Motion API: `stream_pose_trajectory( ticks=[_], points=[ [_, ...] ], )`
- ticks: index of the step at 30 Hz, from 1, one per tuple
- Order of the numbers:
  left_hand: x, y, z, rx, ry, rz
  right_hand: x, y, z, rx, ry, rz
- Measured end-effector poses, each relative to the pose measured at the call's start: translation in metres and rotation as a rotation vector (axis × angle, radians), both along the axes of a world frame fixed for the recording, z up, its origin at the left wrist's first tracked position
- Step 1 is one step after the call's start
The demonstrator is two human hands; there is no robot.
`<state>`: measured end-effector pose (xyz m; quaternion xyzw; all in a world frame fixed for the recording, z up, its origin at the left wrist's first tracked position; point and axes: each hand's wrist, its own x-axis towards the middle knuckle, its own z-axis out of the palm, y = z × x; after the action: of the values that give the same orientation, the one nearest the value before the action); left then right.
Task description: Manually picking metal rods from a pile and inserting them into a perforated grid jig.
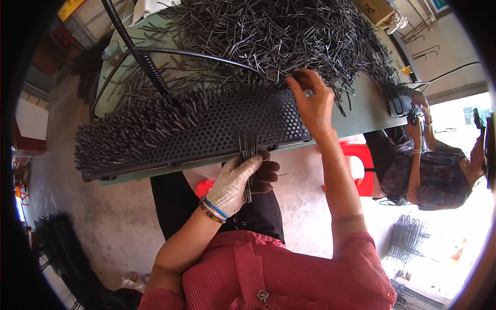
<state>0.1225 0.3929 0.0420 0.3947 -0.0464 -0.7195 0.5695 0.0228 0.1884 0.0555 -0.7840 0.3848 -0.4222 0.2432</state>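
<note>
A long black panel (232, 121) full of round holes lies along the near edge of the table. Black strips stand densely in its left part and along its far edge, while bare holes show at the middle and right. My left hand (235, 181), in a pale glove with dark fingertips, is closed around a bundle of thin black strips (248, 144) just in front of the panel. Over the panel's far right corner, my bare right hand (315, 101) is bent in a pinch. Whatever its fingertips hold, if anything, blends into the dark strips behind.
A big heap of loose black strips (279, 36) covers the far side of the green table (367, 111). A black bent rod frame (137, 51) rises across the panel's left part. To the right, a co-worker (426, 170) handles a similar piece; a red stool (359, 165) stands nearby.
</note>
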Motion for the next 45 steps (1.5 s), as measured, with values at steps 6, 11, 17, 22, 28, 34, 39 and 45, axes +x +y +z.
stream_pose_trajectory(
  ticks=[6, 11, 17, 22, 28, 34, 39, 45],
  points=[
    [0.002, 0.000, 0.000, 0.002, -0.014, 0.002, 0.003, -0.001, -0.003, -0.084, 0.061, 0.085],
    [0.003, 0.002, 0.001, 0.003, -0.034, 0.001, 0.006, -0.002, -0.004, -0.056, 0.014, 0.119],
    [0.000, 0.001, 0.004, -0.047, -0.101, -0.040, 0.004, -0.003, -0.002, -0.189, 0.100, 0.215],
    [0.002, 0.000, 0.005, 0.003, -0.103, -0.034, 0.006, -0.006, -0.002, -0.271, 0.050, 0.210],
    [0.003, 0.000, -0.003, -0.018, -0.072, -0.040, 0.004, -0.006, -0.005, -0.182, 0.034, 0.094],
    [0.004, -0.001, 0.003, -0.040, 0.025, -0.004, 0.000, -0.009, -0.009, -0.228, 0.050, 0.059],
    [0.004, 0.000, -0.004, -0.018, -0.048, -0.045, 0.002, -0.010, -0.014, -0.364, 0.107, 0.113],
    [0.005, 0.001, -0.002, 0.025, -0.045, -0.044, 0.004, -0.009, -0.017, -0.506, 0.137, 0.102]
  ],
)
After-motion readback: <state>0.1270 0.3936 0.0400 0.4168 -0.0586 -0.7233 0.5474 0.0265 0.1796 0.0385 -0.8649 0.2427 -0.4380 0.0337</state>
